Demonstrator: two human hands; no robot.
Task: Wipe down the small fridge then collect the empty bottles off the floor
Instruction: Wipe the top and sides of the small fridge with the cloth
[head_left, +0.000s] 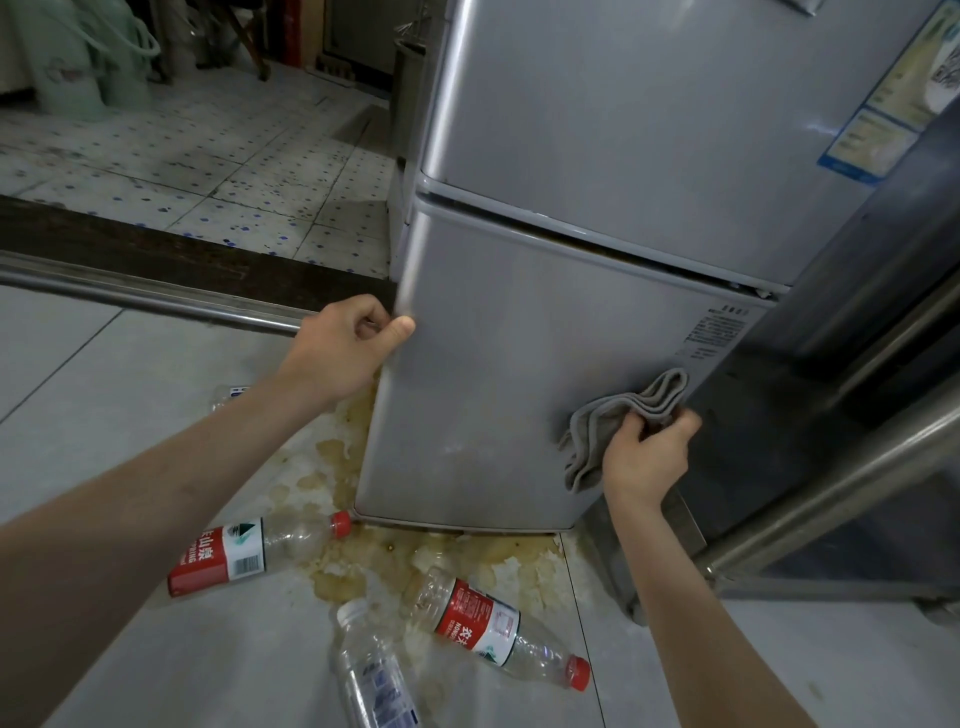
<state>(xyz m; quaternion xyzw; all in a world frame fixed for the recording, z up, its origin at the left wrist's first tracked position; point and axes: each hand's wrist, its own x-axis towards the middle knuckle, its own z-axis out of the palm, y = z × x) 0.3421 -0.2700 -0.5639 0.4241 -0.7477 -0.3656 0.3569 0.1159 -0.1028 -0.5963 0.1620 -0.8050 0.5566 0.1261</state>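
The small silver fridge (519, 332) stands ahead with two doors. My left hand (345, 345) grips the left edge of its lower door. My right hand (647, 457) is shut on a folded grey cloth (623, 415) pressed against the lower door's right side. Empty plastic bottles lie on the floor in front: one with a red label and red cap (249, 551) at left, a second red-label one (493, 623) in the middle, and a clear one with a white cap (371, 670) near the bottom edge. Another clear bottle (228, 396) shows partly behind my left forearm.
A brownish stain (395, 561) spreads on the grey floor tiles under the fridge. A metal cabinet with steel bars (841, 467) stands close on the right. A dark threshold with a metal rail (156, 275) crosses the floor on the left, spotted tiles beyond it.
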